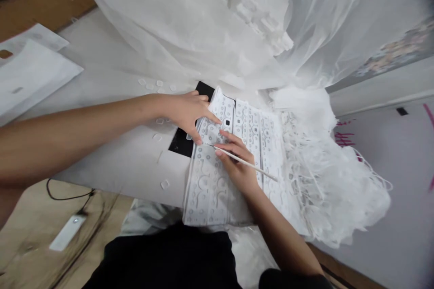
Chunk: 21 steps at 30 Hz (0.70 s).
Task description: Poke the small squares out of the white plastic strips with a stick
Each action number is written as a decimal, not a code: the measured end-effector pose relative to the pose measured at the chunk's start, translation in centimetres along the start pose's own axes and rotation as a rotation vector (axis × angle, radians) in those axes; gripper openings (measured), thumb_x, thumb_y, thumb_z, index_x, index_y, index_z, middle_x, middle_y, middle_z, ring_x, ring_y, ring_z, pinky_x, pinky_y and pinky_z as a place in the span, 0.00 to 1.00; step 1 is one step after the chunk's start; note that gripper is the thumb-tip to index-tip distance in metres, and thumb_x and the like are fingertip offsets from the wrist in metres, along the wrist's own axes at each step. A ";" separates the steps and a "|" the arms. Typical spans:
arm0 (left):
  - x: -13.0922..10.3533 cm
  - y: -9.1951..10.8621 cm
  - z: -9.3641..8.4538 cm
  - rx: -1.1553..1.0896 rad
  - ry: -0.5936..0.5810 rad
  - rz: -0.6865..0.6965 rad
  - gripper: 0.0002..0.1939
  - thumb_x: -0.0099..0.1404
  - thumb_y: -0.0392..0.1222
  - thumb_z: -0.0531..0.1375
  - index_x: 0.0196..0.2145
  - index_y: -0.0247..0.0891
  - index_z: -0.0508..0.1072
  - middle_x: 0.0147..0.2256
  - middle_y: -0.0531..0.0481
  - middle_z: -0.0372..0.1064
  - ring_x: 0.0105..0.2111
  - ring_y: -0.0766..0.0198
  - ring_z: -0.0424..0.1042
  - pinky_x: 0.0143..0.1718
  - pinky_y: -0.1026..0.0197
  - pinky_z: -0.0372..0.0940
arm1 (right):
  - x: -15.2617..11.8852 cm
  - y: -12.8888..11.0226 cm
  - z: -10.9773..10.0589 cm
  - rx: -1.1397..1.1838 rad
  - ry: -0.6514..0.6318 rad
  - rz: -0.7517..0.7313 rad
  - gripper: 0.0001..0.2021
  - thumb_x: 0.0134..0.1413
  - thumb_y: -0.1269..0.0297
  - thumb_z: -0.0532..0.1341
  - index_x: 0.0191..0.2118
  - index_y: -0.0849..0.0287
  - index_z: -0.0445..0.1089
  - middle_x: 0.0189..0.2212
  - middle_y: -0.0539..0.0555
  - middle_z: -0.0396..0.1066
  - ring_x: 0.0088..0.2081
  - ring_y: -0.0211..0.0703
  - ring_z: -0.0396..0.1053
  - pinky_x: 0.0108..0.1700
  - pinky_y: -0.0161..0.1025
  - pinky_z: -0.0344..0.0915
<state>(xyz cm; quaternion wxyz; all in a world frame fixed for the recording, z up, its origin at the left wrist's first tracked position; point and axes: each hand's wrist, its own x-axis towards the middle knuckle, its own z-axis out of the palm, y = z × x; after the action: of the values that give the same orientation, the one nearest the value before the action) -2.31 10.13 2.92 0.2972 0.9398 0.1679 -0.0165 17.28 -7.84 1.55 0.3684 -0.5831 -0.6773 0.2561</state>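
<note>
The fingers of our right hand (244,176) are closed around a white stick (249,165), pen style, thin tip angled down at the sheet (206,174). The left hand (185,110) isn't gripping anything that we can see: thumb and index are spread wide, tips apparently resting on the sheet.

To do this bit well, we'd say a light pinch near the tip beats a tight fist, and a low stick angle is probably less likely to gouge the surface. Pressing down either side of the working spot with that spread thumb and index should stop the sheet sliding or lifting. We'd also watch the left thumb, since the tip points almost right at it.

As for where stuff sits: the sheet lies beneath both hands, partly over the black mat (180,144), and runs on toward our body. The stick's tip is just beside the left thumb; whether it's actually touching the sheet, we can't tell. A few loose bits (165,184) lie on the table (132,168), left of the sheet.
</note>
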 end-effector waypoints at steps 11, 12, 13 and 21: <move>0.0 0.0 -0.1 0.097 -0.023 0.018 0.41 0.53 0.69 0.62 0.63 0.56 0.66 0.41 0.45 0.70 0.46 0.49 0.58 0.49 0.53 0.50 | 0.1 0.0 0.2 -0.048 -0.014 -0.047 0.07 0.59 0.63 0.65 0.42 0.47 0.78 0.55 0.52 0.73 0.58 0.51 0.69 0.59 0.56 0.67; 0.0 0.0 -0.1 0.109 -0.026 0.020 0.41 0.54 0.70 0.62 0.63 0.56 0.66 0.42 0.45 0.70 0.46 0.49 0.58 0.49 0.53 0.50 | 0.1 0.1 0.2 -0.046 -0.011 -0.058 0.07 0.59 0.63 0.65 0.42 0.47 0.78 0.55 0.52 0.73 0.57 0.50 0.69 0.59 0.56 0.67; 0.0 0.1 -0.1 0.116 -0.028 0.021 0.42 0.54 0.70 0.62 0.63 0.55 0.66 0.42 0.44 0.70 0.46 0.49 0.58 0.49 0.53 0.50 | 0.1 0.1 0.2 -0.044 -0.011 -0.072 0.07 0.59 0.63 0.65 0.42 0.47 0.78 0.54 0.52 0.74 0.57 0.50 0.69 0.59 0.56 0.67; 0.1 0.5 0.1 0.096 0.003 0.004 0.50 0.51 0.65 0.65 0.68 0.51 0.57 0.47 0.42 0.71 0.51 0.44 0.59 0.52 0.51 0.49 | 0.1 -0.5 -0.1 -0.288 -0.131 -0.271 0.11 0.62 0.68 0.61 0.48 0.48 0.75 0.49 0.50 0.78 0.59 0.53 0.69 0.56 0.56 0.67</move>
<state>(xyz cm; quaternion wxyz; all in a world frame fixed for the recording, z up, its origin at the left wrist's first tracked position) -2.02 9.77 3.06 0.2514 0.9534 0.1653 -0.0227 17.03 -7.86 1.99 0.2677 -0.5154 -0.8015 0.1421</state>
